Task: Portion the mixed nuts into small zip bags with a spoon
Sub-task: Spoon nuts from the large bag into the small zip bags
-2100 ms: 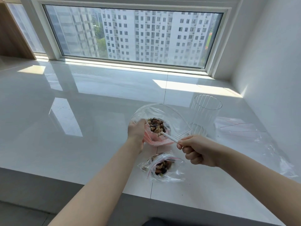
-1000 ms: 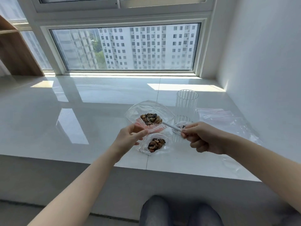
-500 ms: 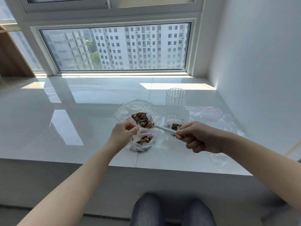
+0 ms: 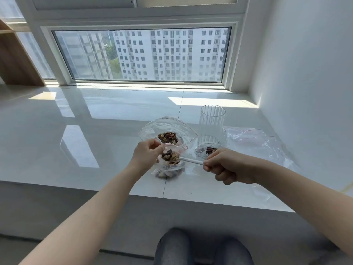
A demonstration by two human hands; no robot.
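A large clear zip bag (image 4: 168, 127) with mixed nuts (image 4: 168, 137) lies open on the white ledge. In front of it stands a small zip bag (image 4: 168, 171) partly filled with nuts. My left hand (image 4: 146, 155) pinches the rim of this small bag and holds its mouth open. My right hand (image 4: 227, 165) grips the handle of a white spoon (image 4: 191, 161). The spoon's bowl, heaped with nuts (image 4: 170, 156), hovers over the small bag's mouth. A second small bag with nuts (image 4: 207, 151) lies behind my right hand.
A ribbed clear glass (image 4: 211, 124) stands just right of the large bag. Several empty zip bags (image 4: 254, 139) lie by the right wall. The ledge's front edge (image 4: 164, 197) runs close below the small bag. My knees show below.
My right hand scooped nuts from the large bag and carried the loaded spoon back over the small bag. My left hand left the large bag and took hold of the small bag's rim.
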